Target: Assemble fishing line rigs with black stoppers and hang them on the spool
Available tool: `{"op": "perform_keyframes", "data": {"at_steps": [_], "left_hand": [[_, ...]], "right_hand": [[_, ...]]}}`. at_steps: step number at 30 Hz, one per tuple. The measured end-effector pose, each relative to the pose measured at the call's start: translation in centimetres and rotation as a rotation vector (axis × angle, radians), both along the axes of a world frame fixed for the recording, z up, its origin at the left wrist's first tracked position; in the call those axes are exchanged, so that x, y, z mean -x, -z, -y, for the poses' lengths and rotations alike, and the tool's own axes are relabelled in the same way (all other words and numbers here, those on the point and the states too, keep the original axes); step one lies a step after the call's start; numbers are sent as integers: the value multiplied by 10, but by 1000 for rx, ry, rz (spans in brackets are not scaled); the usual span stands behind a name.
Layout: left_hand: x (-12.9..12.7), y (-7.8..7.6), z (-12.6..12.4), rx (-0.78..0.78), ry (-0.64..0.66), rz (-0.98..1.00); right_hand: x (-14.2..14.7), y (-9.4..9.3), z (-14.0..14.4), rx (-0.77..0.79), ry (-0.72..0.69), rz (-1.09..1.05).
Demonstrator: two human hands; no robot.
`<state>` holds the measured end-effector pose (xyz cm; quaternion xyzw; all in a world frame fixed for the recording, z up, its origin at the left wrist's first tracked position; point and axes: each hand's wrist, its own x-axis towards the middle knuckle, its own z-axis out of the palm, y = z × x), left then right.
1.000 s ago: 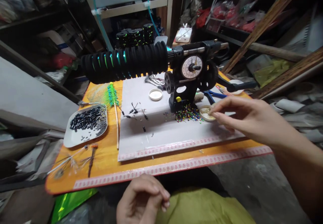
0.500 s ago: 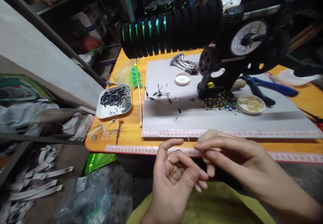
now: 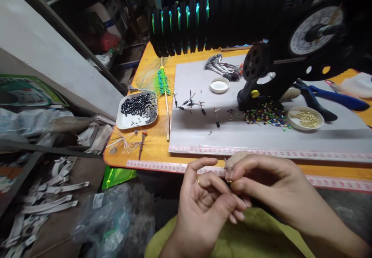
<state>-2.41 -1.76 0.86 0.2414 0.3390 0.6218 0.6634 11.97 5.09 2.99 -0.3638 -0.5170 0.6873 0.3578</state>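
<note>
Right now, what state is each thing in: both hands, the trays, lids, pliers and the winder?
left hand: fingers curled, pinching something too small to identify
right hand: fingertips pinched against the left hand
white tray: holds black tubes
white cap: open side up
brass-bead dish: partly filled
blue pliers: lying flat
winder dial: reading unreadable

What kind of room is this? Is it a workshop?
Probably a small, cluttered home workshop for making fishing tackle. A hand-cranked winder stands on the orange table, with a tray of black tubes, loose coloured beads and blue pliers.
</note>
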Motion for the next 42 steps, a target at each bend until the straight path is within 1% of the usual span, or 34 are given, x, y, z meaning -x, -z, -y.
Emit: {"op": "perform_keyframes", "data": {"at_steps": [5,8,10,13,16,18,20,22,25,27,30,34,37,42], "left_hand": [[-2,1,2,4,-13,24],[-1,0,2,20,5,-2],[1,-1,2,-2,6,-18],[3,-1,1,-51,-29,-51],[4,3,-1,-110,-95,-114],[6,7,-1,-185,-151,-201],[9,13,0,-294,-197,-337],[12,19,3,-400,-213,-488],[18,28,7,-468,-235,-681],[21,31,9,-498,-268,-786],[23,27,6,-512,-259,-900],[22,15,-2,-535,-256,-992],[21,8,-7,-543,-265,-1012],[20,5,-7,-470,-220,-919]], "right_hand": [[1,2,0,-20,-17,-16],[1,1,0,-40,-34,4],[1,-1,-1,-68,-45,31],[-1,-4,-2,-154,-45,94],[-6,-5,-3,-309,-74,179],[-9,-6,-4,-412,-100,233],[-11,-7,-3,-479,-94,276],[-10,-9,-2,-531,-88,313],[-5,-12,-1,-626,-115,343],[-4,-11,0,-679,-126,347],[-6,-5,4,-730,-103,363],[-10,3,10,-818,11,408],[-10,6,13,-774,69,409],[-13,9,11,-610,93,312]]}}
